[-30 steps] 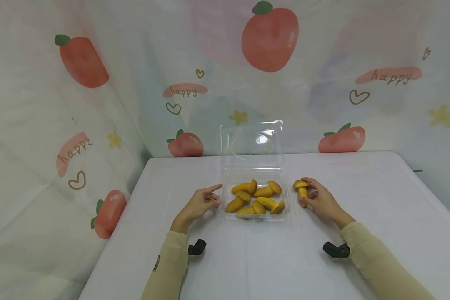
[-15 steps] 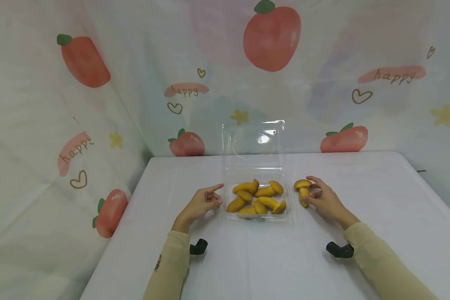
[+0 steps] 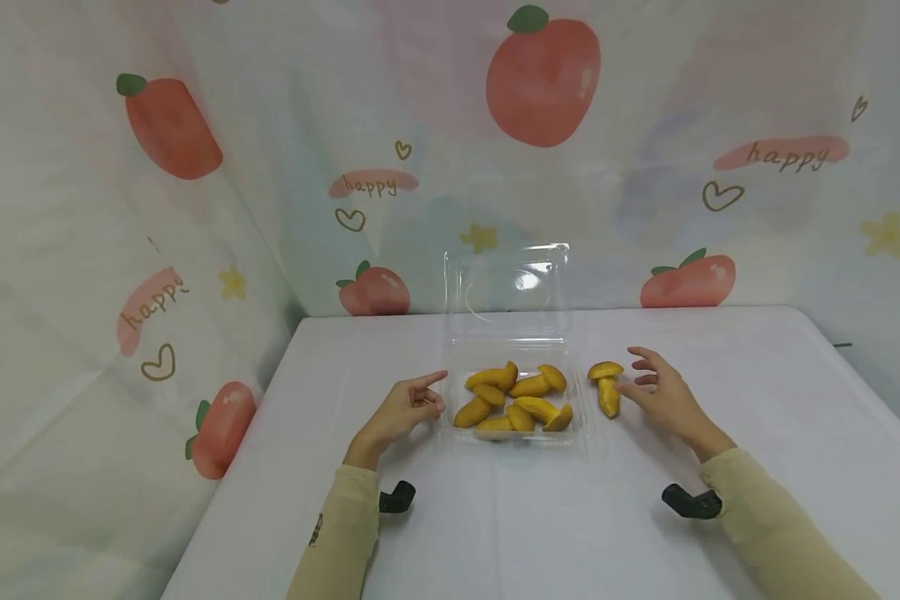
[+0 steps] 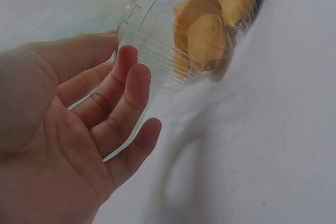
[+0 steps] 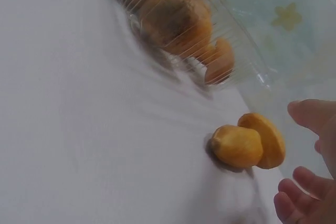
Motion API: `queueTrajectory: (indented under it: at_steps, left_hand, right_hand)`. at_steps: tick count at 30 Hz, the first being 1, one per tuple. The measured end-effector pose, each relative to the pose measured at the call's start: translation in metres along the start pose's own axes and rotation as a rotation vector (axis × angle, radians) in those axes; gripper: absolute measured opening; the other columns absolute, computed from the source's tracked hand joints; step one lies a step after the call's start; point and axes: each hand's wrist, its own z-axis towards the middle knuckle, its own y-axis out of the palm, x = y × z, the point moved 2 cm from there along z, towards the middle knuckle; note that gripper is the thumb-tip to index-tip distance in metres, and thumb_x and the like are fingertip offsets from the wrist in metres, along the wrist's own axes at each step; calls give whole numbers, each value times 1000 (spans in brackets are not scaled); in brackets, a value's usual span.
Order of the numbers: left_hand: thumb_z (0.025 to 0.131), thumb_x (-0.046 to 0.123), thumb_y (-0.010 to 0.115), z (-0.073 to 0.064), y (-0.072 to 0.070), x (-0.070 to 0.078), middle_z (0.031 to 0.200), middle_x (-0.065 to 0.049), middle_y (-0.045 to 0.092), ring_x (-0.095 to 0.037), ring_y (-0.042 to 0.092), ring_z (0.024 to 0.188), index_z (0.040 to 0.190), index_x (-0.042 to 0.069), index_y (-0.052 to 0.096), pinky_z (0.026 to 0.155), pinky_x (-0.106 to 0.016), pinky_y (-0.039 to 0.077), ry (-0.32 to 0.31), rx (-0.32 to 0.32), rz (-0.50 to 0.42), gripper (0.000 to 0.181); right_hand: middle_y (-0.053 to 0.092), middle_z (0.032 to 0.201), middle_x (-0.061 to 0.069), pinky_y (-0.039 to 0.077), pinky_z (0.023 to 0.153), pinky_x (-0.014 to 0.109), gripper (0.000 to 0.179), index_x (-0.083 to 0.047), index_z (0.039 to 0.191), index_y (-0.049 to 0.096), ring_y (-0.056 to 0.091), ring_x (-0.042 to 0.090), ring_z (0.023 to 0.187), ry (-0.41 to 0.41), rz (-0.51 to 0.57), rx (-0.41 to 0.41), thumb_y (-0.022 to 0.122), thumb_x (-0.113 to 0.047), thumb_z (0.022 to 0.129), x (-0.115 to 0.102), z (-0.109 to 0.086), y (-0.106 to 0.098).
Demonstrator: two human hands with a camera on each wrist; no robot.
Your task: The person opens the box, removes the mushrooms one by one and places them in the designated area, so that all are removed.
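Nearest, two pale sleeves (image 3: 337, 525) are reaching in over the white worktop (image 3: 495, 533), one toward its left edge and one toward its right. A black piece (image 3: 397, 497) is jutting inward from the left cuff, and a second black piece (image 3: 692, 502) from the right cuff.

Farther in, the left hand (image 3: 401, 408) is hovering just beside the container's left side, its index finger pointing toward the rim and the other fingers bending loosely; it is holding nothing. Whether the fingertip is touching the plastic, I cannot tell. The right hand (image 3: 667, 400) is standing released, its fingers spreading apart, just beside a single yellow mushroom (image 3: 608, 397). That mushroom is lying on its side between the right hand and the container, its cap facing the worktop's far edge and its stem facing the near edge.

The clear container (image 3: 576, 377) is sitting in the middle of the worktop's width, nearer the far edge, with five yellow mushrooms (image 3: 542, 410) lying inside. Its clear lid (image 3: 506, 287) is standing open along the far side. Behind the far edge, a backdrop (image 3: 435, 83) is showing red fruits, hearts and the word "happy".
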Motion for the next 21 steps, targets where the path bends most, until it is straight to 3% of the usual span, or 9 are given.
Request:
queueTrajectory:
  at_steps: [7,13,19,21]
  left_hand:
    - [95,-3,61,0,-2,9,102,-25,68,-16,62,85,151,0,43,92,-52,53,8,-17,13,60]
    - [96,1,63,0,-1,0,104,-22,68,-10,61,84,154,3,41,91,-48,53,8,-1,8,61]
    - [96,4,64,1,-1,-4,104,-20,68,-10,61,84,153,5,43,91,-44,55,25,3,22,61]
    - [96,4,64,1,-1,-5,104,-20,68,-10,61,84,153,6,44,91,-43,55,24,2,23,60]
  right_hand:
    - [44,143,36,45,100,65,65,1,155,30,49,52,125,-73,40,50,59,-25,103,-20,-5,-6]
    - [46,142,36,44,102,65,62,1,154,32,50,51,124,-126,60,48,59,-19,103,-40,-9,-2]
    - [50,139,33,49,94,40,60,0,153,35,53,48,122,-188,61,49,62,-16,101,-56,-10,2]
    - [51,139,31,49,93,39,60,-1,153,36,54,46,121,-197,64,44,61,-17,101,-61,-10,4]
